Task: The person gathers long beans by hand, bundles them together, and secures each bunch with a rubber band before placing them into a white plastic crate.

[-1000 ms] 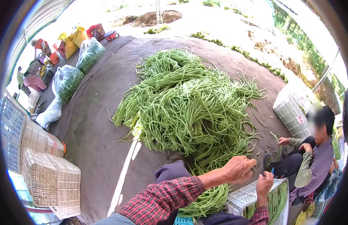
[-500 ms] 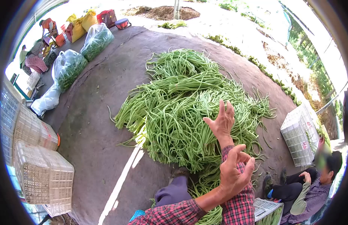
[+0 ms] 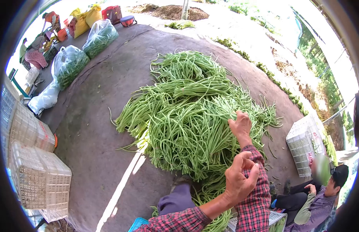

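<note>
A big heap of long green beans [image 3: 183,131] lies on the ground in front of me. My right hand [image 3: 241,124] is at the heap's right side with its fingers curled down into the beans; the fingertips are partly hidden. Nearer to me, my left hand [image 3: 240,177] hangs above the front of the heap, in front of the right forearm. Its fingers are bent, thumb and forefinger apart, and nothing shows between them. More beans trail down beneath my forearms.
White plastic crates [image 3: 42,178] stand at the left, another crate [image 3: 306,145] at the right. A seated person [image 3: 317,201] is at lower right beside a crate of beans [image 3: 278,220]. Filled plastic bags [image 3: 69,65] and other people are at the far left.
My right hand has gone from spread fingers over the heap to curled fingers at the beans, a little lower and to the right. My left hand has barely moved.
</note>
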